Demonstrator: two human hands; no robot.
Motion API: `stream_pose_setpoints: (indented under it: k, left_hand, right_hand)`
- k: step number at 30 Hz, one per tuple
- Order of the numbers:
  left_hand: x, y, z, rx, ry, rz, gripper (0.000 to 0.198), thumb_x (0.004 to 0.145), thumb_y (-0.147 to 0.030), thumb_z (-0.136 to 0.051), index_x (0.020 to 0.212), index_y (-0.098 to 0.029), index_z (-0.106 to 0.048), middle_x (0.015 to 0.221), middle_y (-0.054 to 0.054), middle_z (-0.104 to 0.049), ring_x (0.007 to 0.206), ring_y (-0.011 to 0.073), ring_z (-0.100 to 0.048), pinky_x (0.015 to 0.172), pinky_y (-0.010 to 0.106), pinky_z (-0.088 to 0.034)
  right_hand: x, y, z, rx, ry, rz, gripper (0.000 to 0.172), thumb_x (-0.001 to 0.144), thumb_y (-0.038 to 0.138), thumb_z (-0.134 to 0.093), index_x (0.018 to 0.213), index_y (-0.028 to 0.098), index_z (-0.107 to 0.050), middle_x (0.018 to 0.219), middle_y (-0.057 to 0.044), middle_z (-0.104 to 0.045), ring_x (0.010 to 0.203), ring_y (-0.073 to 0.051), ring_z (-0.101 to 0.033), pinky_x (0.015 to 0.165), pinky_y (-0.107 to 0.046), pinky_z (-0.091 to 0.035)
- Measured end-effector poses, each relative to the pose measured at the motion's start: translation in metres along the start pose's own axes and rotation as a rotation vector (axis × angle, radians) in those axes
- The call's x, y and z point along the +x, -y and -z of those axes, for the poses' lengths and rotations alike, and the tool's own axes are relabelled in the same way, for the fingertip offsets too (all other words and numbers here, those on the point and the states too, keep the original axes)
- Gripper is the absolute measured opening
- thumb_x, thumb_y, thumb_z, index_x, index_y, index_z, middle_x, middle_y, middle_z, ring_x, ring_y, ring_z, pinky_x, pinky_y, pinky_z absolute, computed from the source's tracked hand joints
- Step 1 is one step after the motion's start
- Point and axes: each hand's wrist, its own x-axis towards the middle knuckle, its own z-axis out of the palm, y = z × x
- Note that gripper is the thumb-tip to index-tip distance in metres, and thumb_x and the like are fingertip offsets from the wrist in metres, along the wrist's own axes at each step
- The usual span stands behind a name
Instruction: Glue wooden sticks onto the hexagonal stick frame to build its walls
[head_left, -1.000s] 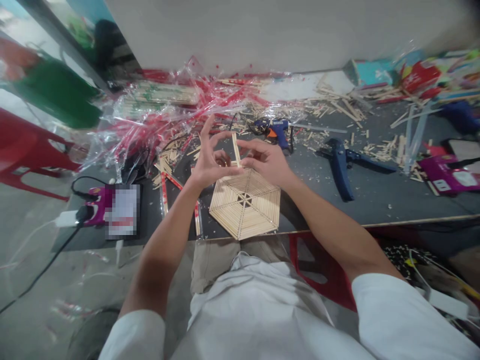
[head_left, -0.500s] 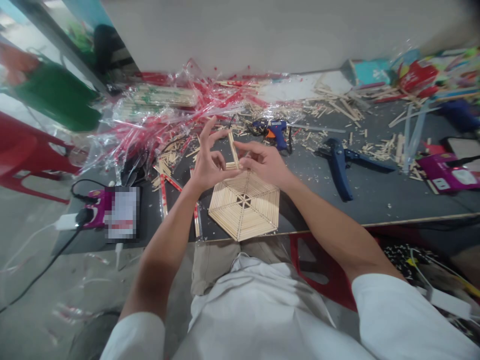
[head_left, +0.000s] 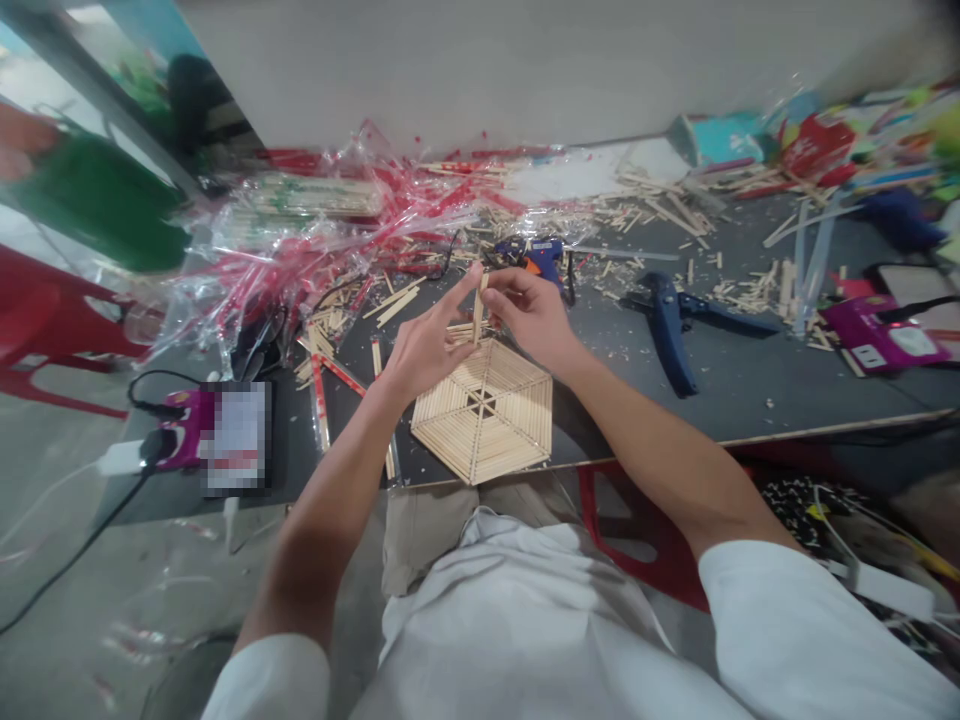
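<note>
Short pale wooden sticks [head_left: 479,305] stand upright, pinched between my two hands above the table. My left hand [head_left: 420,350] has its index fingertip at their top and its thumb at their lower end. From the right side, my right hand [head_left: 538,318] closes its thumb and fingers on the same sticks; how many there are I cannot tell. Below both hands lies a flat hexagonal panel [head_left: 514,425] built from rows of wooden sticks, with spoke lines meeting at a dark open centre. Its far edge is partly hidden by my hands.
A blue glue gun [head_left: 547,260] lies beyond my right hand, with a blue-handled cutter [head_left: 671,345] farther right. Loose sticks [head_left: 397,305] and torn red-and-clear wrappers [head_left: 300,260] cover the back left. Purple power strips [head_left: 184,430] sit at left and right; a phone lies left.
My left hand's raised, spread fingers have come down and forward against the sticks. The sticks now stand more upright. My right hand still pinches them, and the view has shifted slightly.
</note>
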Motion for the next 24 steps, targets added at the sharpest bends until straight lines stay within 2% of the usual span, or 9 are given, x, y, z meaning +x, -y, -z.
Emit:
stream_pose_setpoints:
  k: [5, 8, 10, 12, 15, 17, 20, 24]
  left_hand:
    - [0.001, -0.008, 0.002, 0.000, 0.072, -0.022, 0.081, 0.101, -0.025, -0.057, 0.169, -0.040, -0.016, 0.178, 0.004, -0.028, 0.144, 0.0284, -0.060, 0.089, 0.033, -0.067]
    - [0.002, -0.010, 0.000, 0.009, 0.077, -0.046, 0.085, 0.099, -0.025, -0.059, 0.170, -0.035, -0.013, 0.178, 0.007, -0.028, 0.153, 0.0297, -0.050, 0.097, 0.036, -0.066]
    - [0.002, -0.010, -0.003, 0.014, 0.028, -0.025, 0.085, 0.098, -0.025, -0.062, 0.170, -0.034, -0.016, 0.175, 0.007, -0.036, 0.149, 0.0283, -0.055, 0.101, 0.038, -0.064]
    - [0.001, -0.008, -0.007, 0.025, -0.064, 0.008, 0.072, 0.101, -0.024, -0.060, 0.166, -0.032, -0.030, 0.166, 0.007, -0.050, 0.139, 0.0245, -0.064, 0.102, 0.037, -0.064]
    - [0.000, -0.006, -0.009, 0.074, -0.240, 0.015, 0.046, 0.101, -0.020, -0.061, 0.146, -0.028, -0.059, 0.143, 0.006, -0.072, 0.120, 0.0201, -0.076, 0.100, 0.034, -0.064]
    - [0.000, -0.006, -0.009, 0.116, -0.320, -0.007, 0.033, 0.098, -0.019, -0.067, 0.130, -0.025, -0.071, 0.123, 0.005, -0.081, 0.106, 0.0190, -0.080, 0.092, 0.031, -0.065]
    - [0.000, -0.006, -0.008, 0.161, -0.357, -0.062, 0.023, 0.096, -0.017, -0.068, 0.115, -0.023, -0.078, 0.104, 0.005, -0.085, 0.092, 0.0177, -0.082, 0.081, 0.028, -0.065]
    - [0.002, -0.007, -0.007, 0.153, -0.354, -0.092, 0.022, 0.100, -0.017, -0.064, 0.115, -0.023, -0.078, 0.108, 0.005, -0.084, 0.098, 0.0168, -0.081, 0.086, 0.029, -0.066]
  right_hand:
    - [0.000, 0.007, -0.002, 0.035, -0.011, -0.027, 0.052, 0.078, 0.071, -0.081, 0.094, 0.025, -0.065, 0.073, 0.004, -0.060, 0.056, -0.009, -0.050, 0.053, -0.028, -0.049]
    - [0.001, 0.009, -0.002, 0.035, -0.002, -0.021, 0.052, 0.079, 0.071, -0.080, 0.094, 0.025, -0.061, 0.070, 0.005, -0.057, 0.054, -0.009, -0.047, 0.053, -0.028, -0.048]
    - [-0.001, 0.011, -0.002, 0.010, 0.005, 0.004, 0.051, 0.082, 0.070, -0.079, 0.094, 0.025, -0.059, 0.070, 0.006, -0.055, 0.056, -0.009, -0.047, 0.053, -0.027, -0.046]
    - [-0.004, 0.014, -0.002, -0.066, 0.018, 0.064, 0.045, 0.087, 0.066, -0.076, 0.095, 0.024, -0.060, 0.073, 0.004, -0.056, 0.060, -0.010, -0.050, 0.055, -0.027, -0.045]
    - [-0.011, 0.021, -0.006, -0.214, 0.050, 0.224, 0.028, 0.096, 0.050, -0.069, 0.097, 0.023, -0.062, 0.080, 0.002, -0.059, 0.066, -0.010, -0.055, 0.059, -0.027, -0.046]
    - [-0.015, 0.025, -0.009, -0.267, 0.064, 0.325, 0.017, 0.098, 0.039, -0.066, 0.098, 0.023, -0.062, 0.082, 0.001, -0.059, 0.066, -0.010, -0.057, 0.059, -0.027, -0.047]
    - [-0.018, 0.027, -0.011, -0.310, 0.072, 0.401, 0.012, 0.099, 0.036, -0.065, 0.098, 0.024, -0.061, 0.084, 0.001, -0.058, 0.064, -0.010, -0.056, 0.058, -0.027, -0.047]
    - [-0.016, 0.026, -0.009, -0.352, 0.056, 0.420, 0.018, 0.099, 0.043, -0.068, 0.101, 0.025, -0.065, 0.083, 0.000, -0.060, 0.065, -0.011, -0.056, 0.059, -0.028, -0.049]
